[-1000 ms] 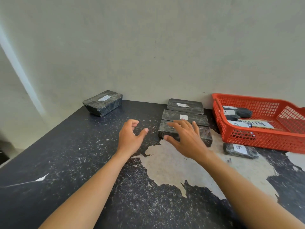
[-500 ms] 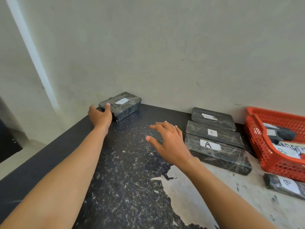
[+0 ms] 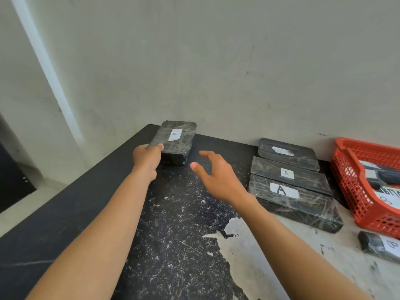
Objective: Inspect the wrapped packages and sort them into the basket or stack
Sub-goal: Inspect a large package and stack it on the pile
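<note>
A black wrapped package [image 3: 176, 140] with a white label marked A is at the table's far left corner, its far end tilted up. My left hand [image 3: 147, 158] grips its near left corner, thumb on top. My right hand [image 3: 216, 176] hovers with spread fingers just right of it, holding nothing. Three black wrapped packages lie side by side by the wall: the nearest [image 3: 296, 204] and the middle one [image 3: 290, 175] marked A, the farthest [image 3: 287, 153] with a label I cannot read. A red basket [image 3: 350, 182] at the right holds several wrapped packages.
A small black package [image 3: 381, 245] marked B lies on the table in front of the basket. The dark speckled table [image 3: 173, 234] has a worn pale patch at the right. A grey wall runs behind; the table's left edge drops to the floor.
My left hand has closed on the far-left package and lifted and turned it, label now facing me. My right hand moved left, away from the row of packages. The view shifted left.
</note>
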Action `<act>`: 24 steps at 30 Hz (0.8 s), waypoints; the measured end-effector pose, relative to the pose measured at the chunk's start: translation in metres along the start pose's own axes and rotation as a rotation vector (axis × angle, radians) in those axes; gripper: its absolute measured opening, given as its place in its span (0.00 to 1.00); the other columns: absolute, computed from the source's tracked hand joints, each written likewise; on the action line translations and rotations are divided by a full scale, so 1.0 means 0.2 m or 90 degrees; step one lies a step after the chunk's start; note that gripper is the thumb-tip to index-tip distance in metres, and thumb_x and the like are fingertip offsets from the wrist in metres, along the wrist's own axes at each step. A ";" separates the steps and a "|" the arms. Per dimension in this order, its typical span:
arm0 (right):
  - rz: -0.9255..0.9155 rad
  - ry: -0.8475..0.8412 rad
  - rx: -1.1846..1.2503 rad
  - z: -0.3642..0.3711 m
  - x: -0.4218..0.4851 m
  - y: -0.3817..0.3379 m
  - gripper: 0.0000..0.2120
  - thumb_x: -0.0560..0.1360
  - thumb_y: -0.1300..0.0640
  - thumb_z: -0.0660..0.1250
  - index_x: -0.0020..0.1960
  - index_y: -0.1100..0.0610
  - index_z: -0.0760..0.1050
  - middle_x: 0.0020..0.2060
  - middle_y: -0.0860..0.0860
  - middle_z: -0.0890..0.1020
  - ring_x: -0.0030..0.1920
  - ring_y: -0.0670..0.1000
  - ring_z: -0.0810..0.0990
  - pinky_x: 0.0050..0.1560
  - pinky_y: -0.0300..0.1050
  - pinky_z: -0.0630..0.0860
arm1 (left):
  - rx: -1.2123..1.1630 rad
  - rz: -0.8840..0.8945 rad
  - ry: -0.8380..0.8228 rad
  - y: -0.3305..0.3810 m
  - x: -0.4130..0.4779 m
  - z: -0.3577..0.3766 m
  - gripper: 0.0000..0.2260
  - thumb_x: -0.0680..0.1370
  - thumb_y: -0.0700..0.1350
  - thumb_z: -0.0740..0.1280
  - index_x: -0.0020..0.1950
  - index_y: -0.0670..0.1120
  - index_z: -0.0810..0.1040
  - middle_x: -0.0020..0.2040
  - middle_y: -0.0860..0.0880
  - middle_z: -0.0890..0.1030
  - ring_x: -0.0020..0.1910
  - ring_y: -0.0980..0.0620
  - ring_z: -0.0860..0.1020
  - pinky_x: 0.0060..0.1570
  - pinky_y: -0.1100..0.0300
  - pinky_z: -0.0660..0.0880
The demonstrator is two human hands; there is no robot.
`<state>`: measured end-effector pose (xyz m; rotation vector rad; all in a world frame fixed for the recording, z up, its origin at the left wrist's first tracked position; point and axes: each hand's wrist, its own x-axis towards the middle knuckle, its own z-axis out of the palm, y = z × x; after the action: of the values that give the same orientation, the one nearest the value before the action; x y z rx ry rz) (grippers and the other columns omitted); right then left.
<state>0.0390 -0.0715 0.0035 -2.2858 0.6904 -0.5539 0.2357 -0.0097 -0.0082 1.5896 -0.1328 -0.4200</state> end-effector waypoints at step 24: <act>0.057 0.181 0.153 -0.68 -0.29 0.27 0.14 0.81 0.48 0.62 0.66 0.39 0.68 0.60 0.48 0.79 0.53 0.55 0.81 0.55 0.59 0.79 | 0.002 0.266 -0.299 0.06 -0.63 0.36 0.32 0.78 0.48 0.70 0.78 0.55 0.59 0.77 0.55 0.64 0.74 0.56 0.65 0.71 0.53 0.65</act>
<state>-0.0988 -0.1363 0.0466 -1.9640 0.8101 -0.8793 0.0972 -0.0350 0.0260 1.3950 -0.8081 -0.4548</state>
